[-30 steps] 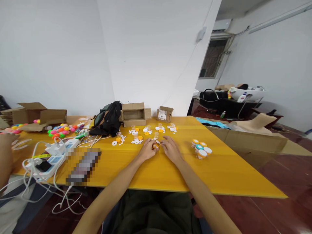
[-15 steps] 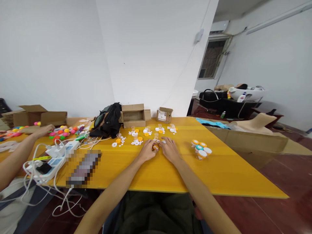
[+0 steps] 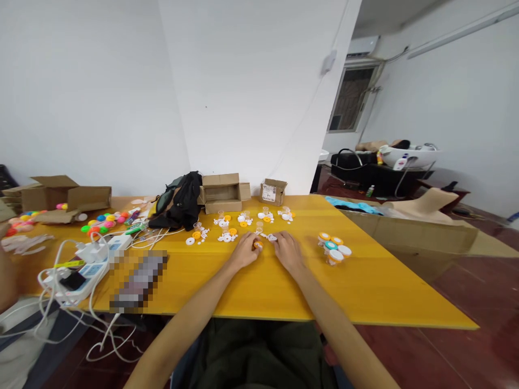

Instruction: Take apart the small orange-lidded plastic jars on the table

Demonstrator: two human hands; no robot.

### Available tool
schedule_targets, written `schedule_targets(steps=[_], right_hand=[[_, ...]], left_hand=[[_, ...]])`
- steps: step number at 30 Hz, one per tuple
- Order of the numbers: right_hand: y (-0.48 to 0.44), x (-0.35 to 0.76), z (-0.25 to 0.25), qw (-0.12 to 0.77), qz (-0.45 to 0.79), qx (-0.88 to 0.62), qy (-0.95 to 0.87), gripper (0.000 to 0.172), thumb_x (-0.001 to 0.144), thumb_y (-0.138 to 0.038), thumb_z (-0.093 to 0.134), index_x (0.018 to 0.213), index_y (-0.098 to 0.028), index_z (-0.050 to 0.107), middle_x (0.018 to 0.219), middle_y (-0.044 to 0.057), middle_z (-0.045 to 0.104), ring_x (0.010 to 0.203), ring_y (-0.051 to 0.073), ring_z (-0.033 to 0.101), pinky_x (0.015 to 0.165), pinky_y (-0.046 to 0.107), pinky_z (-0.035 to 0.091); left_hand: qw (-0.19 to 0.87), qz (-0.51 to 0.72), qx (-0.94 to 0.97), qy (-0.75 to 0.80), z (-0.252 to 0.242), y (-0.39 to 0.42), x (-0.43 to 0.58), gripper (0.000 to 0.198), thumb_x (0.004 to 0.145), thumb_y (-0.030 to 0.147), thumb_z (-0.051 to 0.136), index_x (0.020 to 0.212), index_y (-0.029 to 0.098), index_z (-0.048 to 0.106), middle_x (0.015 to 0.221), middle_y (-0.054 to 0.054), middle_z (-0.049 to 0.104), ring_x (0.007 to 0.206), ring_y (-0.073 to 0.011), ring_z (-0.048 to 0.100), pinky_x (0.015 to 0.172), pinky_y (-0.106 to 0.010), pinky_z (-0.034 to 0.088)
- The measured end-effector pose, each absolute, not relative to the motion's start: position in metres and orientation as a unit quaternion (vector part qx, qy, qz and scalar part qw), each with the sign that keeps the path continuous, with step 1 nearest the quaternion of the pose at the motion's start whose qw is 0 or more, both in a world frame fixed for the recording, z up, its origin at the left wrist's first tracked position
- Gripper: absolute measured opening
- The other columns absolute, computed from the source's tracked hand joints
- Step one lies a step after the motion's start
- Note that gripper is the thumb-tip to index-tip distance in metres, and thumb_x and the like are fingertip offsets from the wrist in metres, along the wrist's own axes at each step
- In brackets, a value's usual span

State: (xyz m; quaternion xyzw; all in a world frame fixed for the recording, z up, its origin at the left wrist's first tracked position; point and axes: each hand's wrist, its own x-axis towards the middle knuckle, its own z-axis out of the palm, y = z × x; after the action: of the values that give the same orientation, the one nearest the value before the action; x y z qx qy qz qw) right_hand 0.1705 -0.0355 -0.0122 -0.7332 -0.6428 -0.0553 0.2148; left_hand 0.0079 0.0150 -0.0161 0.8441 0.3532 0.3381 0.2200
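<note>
My left hand is closed around an orange disc with a pale centre, just above the table. My right hand is beside it, fingers bent and pressed together at a white disc; its fingertips are partly hidden. Small white pieces lie between the hands, in front of a clear cup. Further back and left are several similar groups of clear cups, orange discs, white discs and small white parts. To the right stands a cluster of clear cups with orange, white and teal lids.
Cardboard boxes and a black backpack stand along the wall. On the left are a phone, a power strip with tangled cables, and colourful balls. Another person's arm shows at the left edge.
My right hand has shifted slightly right, its thumb drawing away from my left hand. My left hand stays nearly still with the orange disc. The other person's arm has withdrawn toward the left edge.
</note>
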Motion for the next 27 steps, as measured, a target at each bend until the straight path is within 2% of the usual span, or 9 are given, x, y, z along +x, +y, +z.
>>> schedule_targets(steps=[10, 19, 27], right_hand=[[-0.052, 0.149, 0.004, 0.18, -0.024, -0.74, -0.648, 0.015, 0.093, -0.021, 0.054, 0.102, -0.022, 0.066, 0.105, 0.009, 0.069, 0.1, 0.022, 0.065, 0.076, 0.026, 0.042], [-0.033, 0.148, -0.001, 0.206, 0.004, -0.725, -0.657, 0.023, 0.094, -0.016, 0.048, 0.106, -0.023, 0.067, 0.11, 0.009, 0.069, 0.097, 0.022, 0.066, 0.076, 0.027, 0.043], [-0.034, 0.155, -0.007, 0.25, 0.002, -0.707, -0.662, 0.03, 0.093, -0.014, 0.048, 0.115, -0.023, 0.066, 0.113, 0.01, 0.069, 0.102, 0.022, 0.066, 0.083, 0.028, 0.046]], left_hand=[[0.217, 0.372, 0.825, 0.366, -0.026, 0.021, 0.008, 0.022, 0.074, 0.005, 0.059, 0.089, 0.022, 0.058, 0.089, -0.003, 0.064, 0.092, -0.0218, 0.061, 0.085, -0.034, 0.05], [0.2, 0.366, 0.834, 0.361, -0.026, 0.023, 0.008, 0.017, 0.075, 0.005, 0.059, 0.08, 0.021, 0.059, 0.084, -0.003, 0.062, 0.089, -0.0204, 0.06, 0.083, -0.032, 0.05], [0.191, 0.351, 0.844, 0.358, -0.02, 0.018, 0.01, 0.016, 0.076, 0.004, 0.058, 0.073, 0.02, 0.061, 0.08, -0.003, 0.061, 0.086, -0.02, 0.06, 0.084, -0.033, 0.05]])
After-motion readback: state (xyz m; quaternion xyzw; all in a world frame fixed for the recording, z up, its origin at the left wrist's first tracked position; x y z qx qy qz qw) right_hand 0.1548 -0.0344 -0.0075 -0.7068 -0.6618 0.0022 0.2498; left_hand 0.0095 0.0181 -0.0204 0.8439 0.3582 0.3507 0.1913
